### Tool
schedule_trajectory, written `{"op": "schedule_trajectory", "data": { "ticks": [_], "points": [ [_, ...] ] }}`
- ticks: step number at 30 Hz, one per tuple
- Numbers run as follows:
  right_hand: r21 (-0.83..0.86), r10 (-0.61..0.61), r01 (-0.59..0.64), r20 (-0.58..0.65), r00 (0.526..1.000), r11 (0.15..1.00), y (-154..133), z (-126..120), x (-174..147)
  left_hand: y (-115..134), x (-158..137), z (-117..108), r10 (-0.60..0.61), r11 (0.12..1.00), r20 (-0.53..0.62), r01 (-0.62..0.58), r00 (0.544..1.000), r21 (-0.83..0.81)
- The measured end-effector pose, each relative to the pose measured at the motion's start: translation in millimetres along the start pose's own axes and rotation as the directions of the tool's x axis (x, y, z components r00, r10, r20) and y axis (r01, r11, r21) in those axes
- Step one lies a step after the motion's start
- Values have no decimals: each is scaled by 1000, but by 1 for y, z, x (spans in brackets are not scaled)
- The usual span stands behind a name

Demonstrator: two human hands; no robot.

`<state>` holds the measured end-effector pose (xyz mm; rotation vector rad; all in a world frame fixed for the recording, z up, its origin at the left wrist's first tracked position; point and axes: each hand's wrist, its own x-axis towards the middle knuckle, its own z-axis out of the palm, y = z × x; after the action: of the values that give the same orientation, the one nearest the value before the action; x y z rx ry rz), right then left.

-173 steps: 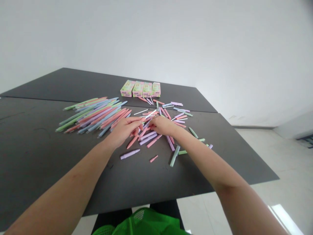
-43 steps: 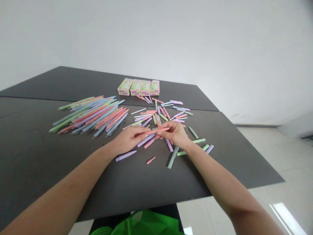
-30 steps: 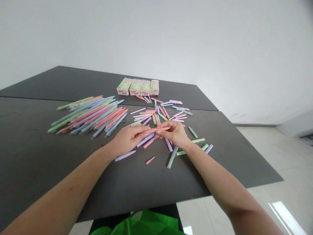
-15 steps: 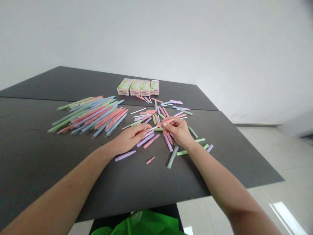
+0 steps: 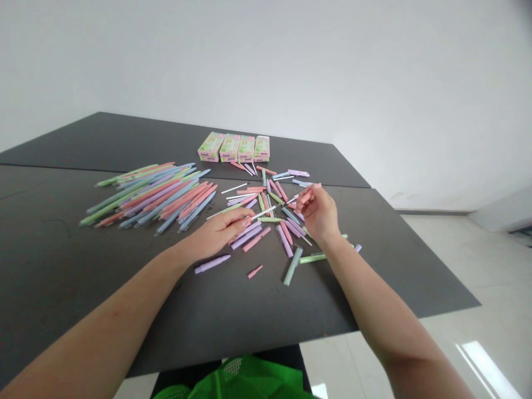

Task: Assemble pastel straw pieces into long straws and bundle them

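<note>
My left hand [image 5: 222,230] is closed in a pinch on a thin white pen refill [image 5: 265,211], which points right over the loose pieces. A bit of pink shows at its fingertips, mostly hidden. To the right, my right hand [image 5: 321,213] is closed around a pink pen barrel [image 5: 306,196], raised a little above the table. Its fingers cover part of the barrel. A gap separates the refill's tip from the barrel. Below the hands lie purple barrels [image 5: 246,235], a pink barrel [image 5: 256,240] and a small pink pen part [image 5: 255,271].
A heap of pastel pens [image 5: 153,194] lies at the left on the dark table [image 5: 233,321]. Several printed boxes [image 5: 230,147] stand in a row at the back. More loose barrels and refills are scattered around, including a grey-green barrel [image 5: 293,266] near the front.
My right hand has moved right and slightly up with the pink barrel, away from my left hand. More of the white refill now shows, apart from the barrel. My left hand has barely moved.
</note>
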<state>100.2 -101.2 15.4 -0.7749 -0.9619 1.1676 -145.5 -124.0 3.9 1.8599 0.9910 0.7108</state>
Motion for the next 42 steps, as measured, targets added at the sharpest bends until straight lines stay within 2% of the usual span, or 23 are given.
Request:
{"op": "schedule_trajectory", "data": {
  "ticks": [2, 5, 8, 10, 15, 23, 26, 31, 42],
  "points": [
    [44, 83, -84, 16, 996, 996, 0, 0, 1, 1, 0, 0, 3, 1000, 6, -3, 1000, 2],
    [5, 187, -189, 128, 974, 982, 3, 3, -3, 1, 0, 0, 4, 1000, 12, -4, 1000, 4],
    [-48, 206, -200, 249, 946, 979, 7, 9, -11, 1, 0, 0, 1, 1000, 2, -1, 1000, 0],
    [-80, 197, -182, 271, 942, 980, 9, 12, -15, 1, 1, 0, 6, 1000, -2, -6, 1000, 2],
    [-232, 158, -100, 247, 956, 968, 16, 13, -19, 4, 1, 1, 49, 998, 15, -50, 999, 37],
    [-241, 203, -143, 245, 948, 960, 21, 14, -19, 8, 2, -1, 89, 992, 54, -93, 995, 86],
    [-227, 199, -146, 231, 952, 963, 21, 15, -19, 9, 1, -1, 56, 998, 64, -58, 996, 18],
    [-179, 210, -170, 236, 949, 969, 20, 15, -19, 8, 0, -1, -57, 976, 187, 94, 981, -195],
    [-109, 234, -214, 228, 945, 971, 19, 25, -21, 8, 2, 2, -57, 927, 258, 147, 965, -345]
  ]
}}
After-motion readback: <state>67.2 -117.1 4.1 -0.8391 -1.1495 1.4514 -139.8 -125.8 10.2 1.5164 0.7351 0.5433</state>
